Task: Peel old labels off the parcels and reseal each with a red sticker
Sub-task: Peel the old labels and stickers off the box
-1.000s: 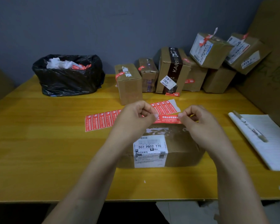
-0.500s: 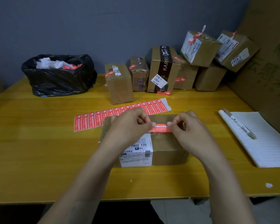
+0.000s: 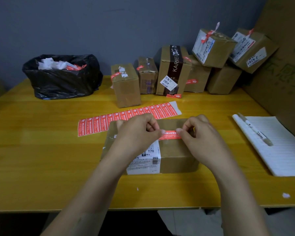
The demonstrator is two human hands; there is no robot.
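a person's two bare forearms reach forward over a yellow wooden counter (image 3: 41,159), seen from above and behind. between the hands sits a brown cardboard parcel (image 3: 175,155), lying flat near the front edge of the counter. a white shipping label (image 3: 147,161) with barcodes and printed text wraps over its front face and top edge, partly hidden by the left wrist.

the left hand (image 3: 136,133) and the right hand (image 3: 199,133) are close together above the parcel's top, each with thumb and forefinger pinched on one end of a single red sticker (image 3: 169,135). the sticker is a narrow strip with white print, stretched level between the two hands and lying on or just over the parcel's top; whether it is already pressed down cannot be told.

just behind the parcel lies a long sheet of red stickers (image 3: 126,116), slanting up to the right, its near edge tucked behind the hands.

at the back left stands a black rubbish bag (image 3: 61,80), open, with crumpled white paper and red scraps inside. along the back wall is a cluster of brown parcels (image 3: 174,70), several bearing red stickers, two tilted on top of others at the right.

on the right side of the counter rests a lined white notepad (image 3: 279,150) with a pen (image 3: 255,129) lying across it. a few white paper scraps dot the counter's front.
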